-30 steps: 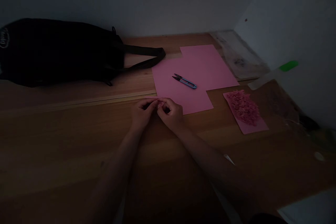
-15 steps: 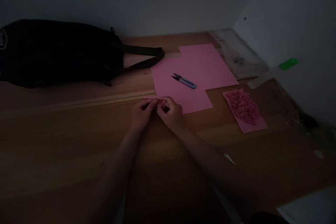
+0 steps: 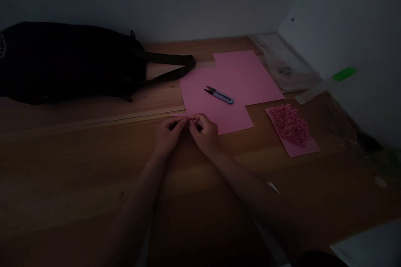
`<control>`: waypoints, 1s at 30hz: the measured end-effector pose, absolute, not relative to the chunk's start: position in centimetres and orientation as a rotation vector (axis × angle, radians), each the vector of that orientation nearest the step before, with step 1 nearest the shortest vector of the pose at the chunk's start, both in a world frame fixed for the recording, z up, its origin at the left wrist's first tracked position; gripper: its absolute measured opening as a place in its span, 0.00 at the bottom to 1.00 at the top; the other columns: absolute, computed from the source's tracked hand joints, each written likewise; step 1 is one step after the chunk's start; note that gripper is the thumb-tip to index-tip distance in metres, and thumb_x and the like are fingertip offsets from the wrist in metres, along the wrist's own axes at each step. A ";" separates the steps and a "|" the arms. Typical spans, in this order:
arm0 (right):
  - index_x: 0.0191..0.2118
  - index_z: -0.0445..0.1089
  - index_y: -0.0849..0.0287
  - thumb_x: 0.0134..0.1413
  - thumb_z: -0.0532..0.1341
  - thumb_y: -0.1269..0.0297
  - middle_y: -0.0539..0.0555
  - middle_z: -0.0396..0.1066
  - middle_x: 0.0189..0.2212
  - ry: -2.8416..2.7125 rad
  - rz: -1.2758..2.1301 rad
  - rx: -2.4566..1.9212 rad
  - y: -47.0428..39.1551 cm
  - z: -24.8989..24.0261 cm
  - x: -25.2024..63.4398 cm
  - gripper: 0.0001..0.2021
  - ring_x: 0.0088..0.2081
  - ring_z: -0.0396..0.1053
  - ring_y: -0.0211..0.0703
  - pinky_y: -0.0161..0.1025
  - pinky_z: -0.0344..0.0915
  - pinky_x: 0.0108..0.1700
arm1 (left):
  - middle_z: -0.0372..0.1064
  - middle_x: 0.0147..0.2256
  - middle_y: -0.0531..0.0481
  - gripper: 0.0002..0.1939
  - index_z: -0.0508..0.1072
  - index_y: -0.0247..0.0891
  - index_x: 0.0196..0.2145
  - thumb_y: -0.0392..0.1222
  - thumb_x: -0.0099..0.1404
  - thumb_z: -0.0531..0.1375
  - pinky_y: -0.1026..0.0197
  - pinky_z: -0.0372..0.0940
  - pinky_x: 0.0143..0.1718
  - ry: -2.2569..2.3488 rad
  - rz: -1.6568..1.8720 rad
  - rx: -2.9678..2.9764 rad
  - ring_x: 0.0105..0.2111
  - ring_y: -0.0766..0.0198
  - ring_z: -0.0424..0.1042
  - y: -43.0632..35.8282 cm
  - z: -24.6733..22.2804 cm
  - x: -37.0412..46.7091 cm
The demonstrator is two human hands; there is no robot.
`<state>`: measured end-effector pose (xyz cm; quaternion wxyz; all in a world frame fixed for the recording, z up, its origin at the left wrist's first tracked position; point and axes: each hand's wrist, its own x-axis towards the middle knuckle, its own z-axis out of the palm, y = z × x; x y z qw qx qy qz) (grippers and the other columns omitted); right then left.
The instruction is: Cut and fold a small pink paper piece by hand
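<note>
My left hand [image 3: 168, 133] and my right hand [image 3: 204, 132] meet fingertip to fingertip at the near edge of the pink sheets [image 3: 232, 85]. Both are closed in a pinch on a small pinkish thing [image 3: 188, 118] too tiny and dark to make out. On the sheets, just beyond my hands, lie blue thread snips [image 3: 222, 95] with dark blades pointing left. To the right, a heap of small pink pieces [image 3: 290, 124] rests on a small pink card [image 3: 305, 149].
A black bag [image 3: 75, 62] lies at the back left, its strap [image 3: 169, 59] reaching to the sheets. Clear plastic [image 3: 282, 62] is at the back right, near a green-tipped translucent object [image 3: 344, 74]. A wall stands behind.
The fingertips of my right hand have shifted slightly and pinch closer together. The snips, sheets and heap stay where they were; the view has moved very slightly.
</note>
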<state>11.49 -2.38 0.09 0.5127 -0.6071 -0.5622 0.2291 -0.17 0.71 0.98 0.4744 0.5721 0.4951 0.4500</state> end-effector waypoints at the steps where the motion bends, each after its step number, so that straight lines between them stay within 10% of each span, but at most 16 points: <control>1: 0.33 0.66 0.57 0.51 0.55 0.65 0.48 0.68 0.23 -1.346 0.557 -1.452 -2.4 0.1 11.5 0.05 0.24 0.66 0.36 0.32 0.60 0.28 | 0.75 0.33 0.48 0.08 0.76 0.38 0.30 0.43 0.53 0.61 0.59 0.65 0.42 1.208 1.098 1.397 0.35 0.62 0.72 0.7 1.0 -0.2; 30: 0.31 0.66 0.57 0.50 0.57 0.62 0.45 0.64 0.18 -1.297 0.680 -1.399 -2.4 0.4 11.6 0.05 0.20 0.62 0.33 0.31 0.58 0.25 | 0.72 0.30 0.51 0.05 0.73 0.38 0.26 0.41 0.50 0.63 0.60 0.64 0.41 1.173 1.125 1.315 0.33 0.65 0.70 0.5 1.4 -0.1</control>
